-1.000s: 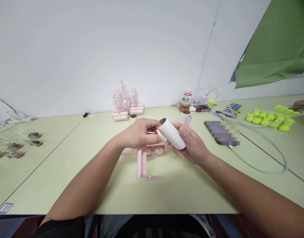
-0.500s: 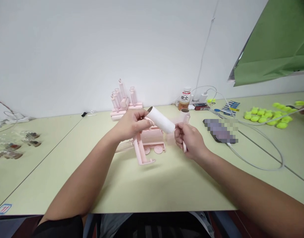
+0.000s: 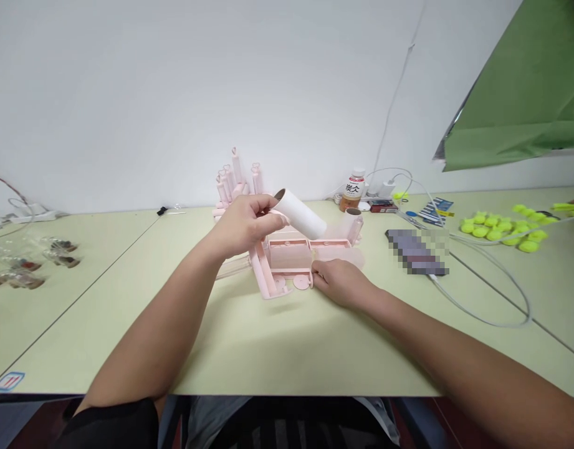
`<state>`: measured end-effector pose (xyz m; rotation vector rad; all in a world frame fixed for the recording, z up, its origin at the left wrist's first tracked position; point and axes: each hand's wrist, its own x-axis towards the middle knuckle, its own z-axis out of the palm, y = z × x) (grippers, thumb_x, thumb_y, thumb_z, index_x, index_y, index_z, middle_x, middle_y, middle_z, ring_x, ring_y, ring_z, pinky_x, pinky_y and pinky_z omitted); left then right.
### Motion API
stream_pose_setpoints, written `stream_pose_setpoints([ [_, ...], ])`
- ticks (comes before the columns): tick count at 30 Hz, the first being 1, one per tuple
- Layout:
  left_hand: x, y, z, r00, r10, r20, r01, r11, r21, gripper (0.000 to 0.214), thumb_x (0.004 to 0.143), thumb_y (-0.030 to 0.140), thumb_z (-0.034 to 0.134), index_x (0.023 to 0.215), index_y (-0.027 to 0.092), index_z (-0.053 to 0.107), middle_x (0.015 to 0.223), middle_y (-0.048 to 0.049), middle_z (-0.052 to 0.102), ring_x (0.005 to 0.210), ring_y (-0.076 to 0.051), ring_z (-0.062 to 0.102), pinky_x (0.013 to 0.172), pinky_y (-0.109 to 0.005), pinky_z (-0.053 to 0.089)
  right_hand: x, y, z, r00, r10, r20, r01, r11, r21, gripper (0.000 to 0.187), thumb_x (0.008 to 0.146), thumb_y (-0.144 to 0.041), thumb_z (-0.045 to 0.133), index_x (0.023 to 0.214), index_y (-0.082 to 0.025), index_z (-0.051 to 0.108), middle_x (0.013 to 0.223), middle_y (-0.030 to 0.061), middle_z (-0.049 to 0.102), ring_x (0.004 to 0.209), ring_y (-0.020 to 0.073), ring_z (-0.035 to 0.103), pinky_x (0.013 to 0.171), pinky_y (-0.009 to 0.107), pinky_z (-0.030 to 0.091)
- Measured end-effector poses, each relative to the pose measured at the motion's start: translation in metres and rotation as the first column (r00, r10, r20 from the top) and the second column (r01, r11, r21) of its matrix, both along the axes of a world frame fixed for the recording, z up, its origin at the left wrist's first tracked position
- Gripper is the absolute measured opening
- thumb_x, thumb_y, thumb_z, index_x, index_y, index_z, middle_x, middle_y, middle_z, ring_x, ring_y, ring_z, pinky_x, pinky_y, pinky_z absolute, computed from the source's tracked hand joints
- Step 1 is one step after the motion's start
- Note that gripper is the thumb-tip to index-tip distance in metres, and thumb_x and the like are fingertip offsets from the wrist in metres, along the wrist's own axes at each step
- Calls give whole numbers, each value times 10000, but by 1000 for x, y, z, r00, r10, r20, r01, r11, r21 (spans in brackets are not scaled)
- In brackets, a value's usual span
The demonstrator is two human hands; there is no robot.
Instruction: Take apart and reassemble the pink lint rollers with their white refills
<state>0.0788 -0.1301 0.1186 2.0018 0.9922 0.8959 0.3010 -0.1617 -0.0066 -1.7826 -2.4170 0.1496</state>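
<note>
My left hand (image 3: 242, 224) is closed on a white paper roll (image 3: 301, 214) fitted on a pink roller handle (image 3: 264, 271), which slants down toward the table. The roll sticks out to the right above a pink plastic case (image 3: 289, 255). My right hand (image 3: 339, 282) rests low on the table by the case's right front corner, next to two small pink discs (image 3: 301, 282). Its fingers are curled and pinched at the case's edge; what they hold is hidden.
More pink roller handles (image 3: 235, 181) stand at the back. Another roll (image 3: 352, 223) stands right of the case. A bottle (image 3: 352, 190), chargers, white cables (image 3: 483, 274), a phone (image 3: 415, 252) and yellow-green pieces (image 3: 499, 226) lie at the right. Small clear items (image 3: 25, 268) lie far left.
My right hand let go of the roll's end and dropped to the table beside the pink case. My left hand lifted the roll and handle slightly up and back.
</note>
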Motion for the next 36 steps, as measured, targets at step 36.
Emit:
stream_pose_setpoints([
  [36, 24, -7, -18, 1000, -5, -9, 6, 994, 110, 293, 793, 428, 645, 916, 175, 730, 683, 24, 586, 600, -105, 482, 569, -236, 375, 43, -14, 51, 837, 164, -522, -251, 963, -100, 186, 835, -249, 555, 721, -200, 694, 588, -27, 579, 499, 112, 480, 464, 242, 336],
])
